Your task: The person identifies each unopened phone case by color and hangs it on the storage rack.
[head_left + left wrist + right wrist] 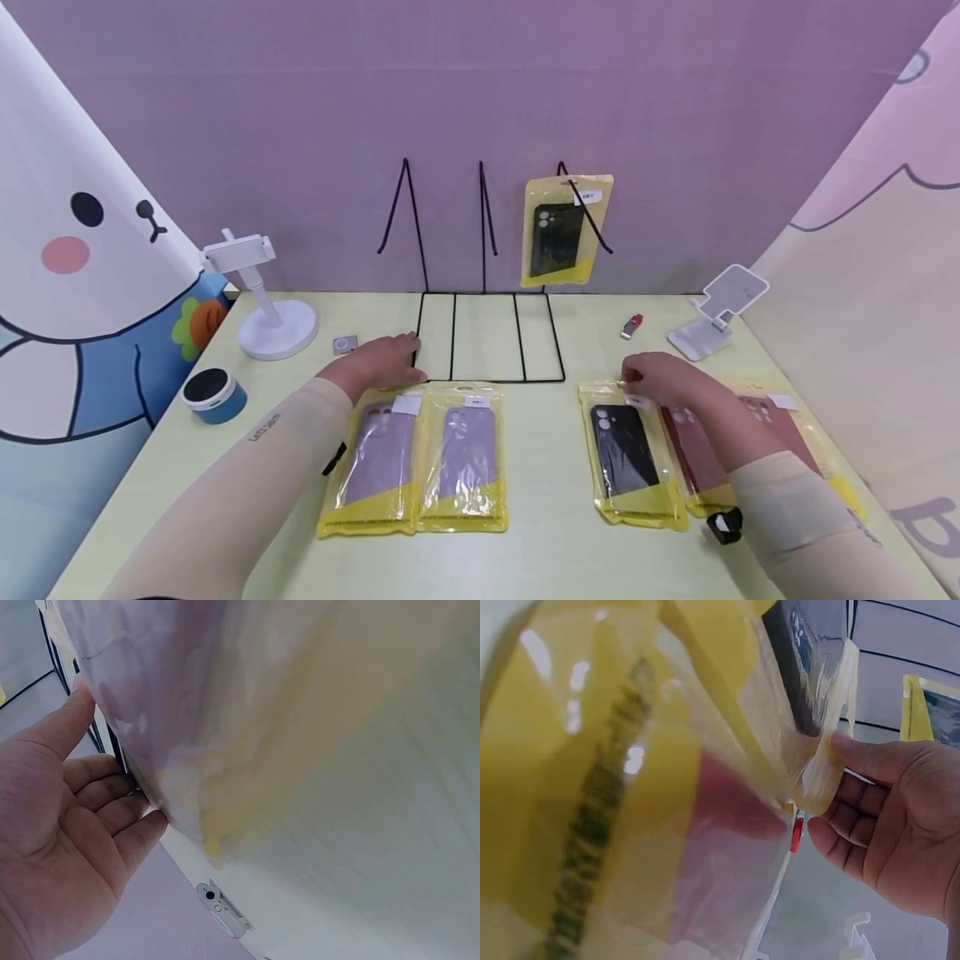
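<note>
1. Black packet (626, 454) is on the table (540, 533), its top edge pinched between the thumb and fingers of our right hand (667, 379).
2. Our left hand (378, 364) is loosely spread at the left side of the base of the rack (483, 242); we cannot tell whether it touches.
3. Two purple packets (465, 454) lie side by side, nearer us than that hand.
4. Red packets (693, 458) lie right of the black one, partly beneath our right arm.
5. We see another packet (555, 242) hanging from the right hook (589, 213).
</note>
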Demonstrator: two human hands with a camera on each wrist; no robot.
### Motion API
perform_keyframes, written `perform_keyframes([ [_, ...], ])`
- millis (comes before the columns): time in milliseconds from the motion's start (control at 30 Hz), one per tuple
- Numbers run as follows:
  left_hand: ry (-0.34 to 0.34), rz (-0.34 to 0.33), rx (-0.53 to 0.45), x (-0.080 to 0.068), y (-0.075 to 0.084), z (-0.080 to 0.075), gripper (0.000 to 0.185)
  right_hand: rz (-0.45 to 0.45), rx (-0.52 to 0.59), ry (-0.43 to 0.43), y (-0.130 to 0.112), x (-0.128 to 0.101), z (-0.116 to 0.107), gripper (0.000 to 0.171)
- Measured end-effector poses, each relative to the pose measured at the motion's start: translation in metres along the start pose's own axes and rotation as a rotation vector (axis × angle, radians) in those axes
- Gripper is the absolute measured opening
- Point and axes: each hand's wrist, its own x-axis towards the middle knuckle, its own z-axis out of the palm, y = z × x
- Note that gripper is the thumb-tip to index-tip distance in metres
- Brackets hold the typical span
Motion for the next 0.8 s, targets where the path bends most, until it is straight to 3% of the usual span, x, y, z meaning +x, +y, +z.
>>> perform_keyframes([
  [200,0.006,0.007,0.013,0.001,-0.001,0.001,0.075,-0.052,0.036,0.078,-0.004,-0.005,-0.012,0.008],
  [800,0.002,0.007,0.015,-0.001,-0.001,0.002,0.075,-0.179,0.123,0.286,-0.044,-0.038,-0.065,0.008],
])
